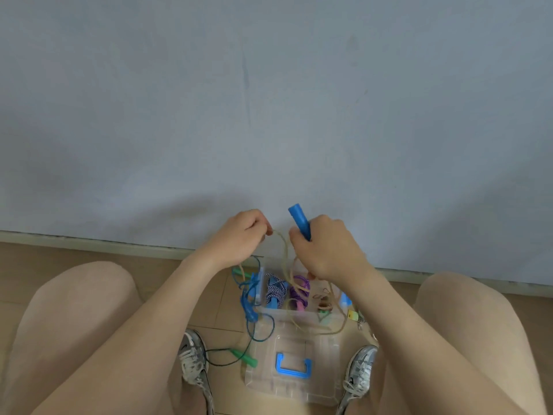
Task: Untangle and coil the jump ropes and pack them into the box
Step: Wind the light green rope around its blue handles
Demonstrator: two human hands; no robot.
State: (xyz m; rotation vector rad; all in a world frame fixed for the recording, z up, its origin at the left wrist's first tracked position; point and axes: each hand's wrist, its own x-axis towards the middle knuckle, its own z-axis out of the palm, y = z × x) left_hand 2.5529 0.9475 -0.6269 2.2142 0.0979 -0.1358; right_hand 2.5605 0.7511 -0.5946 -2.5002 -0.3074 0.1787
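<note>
My right hand (pixel 327 248) grips a blue jump-rope handle (pixel 299 221) that points up. Its tan rope (pixel 284 253) arcs across to my left hand (pixel 239 236), which pinches it, and loops hang down from both hands. Below the hands sits a clear plastic box (pixel 270 313) on the floor. Inside lie a coiled blue-and-white rope (pixel 275 287) and a purple rope (pixel 299 290). A blue rope with green handles (pixel 247 357) trails over the box's left side onto the floor.
The clear box lid with a blue handle (pixel 293 368) lies on the floor between my two shoes (pixel 194 359). My knees frame both sides. A grey-blue wall (pixel 269 115) rises just behind the box. A small yellow item (pixel 353 316) lies right of the box.
</note>
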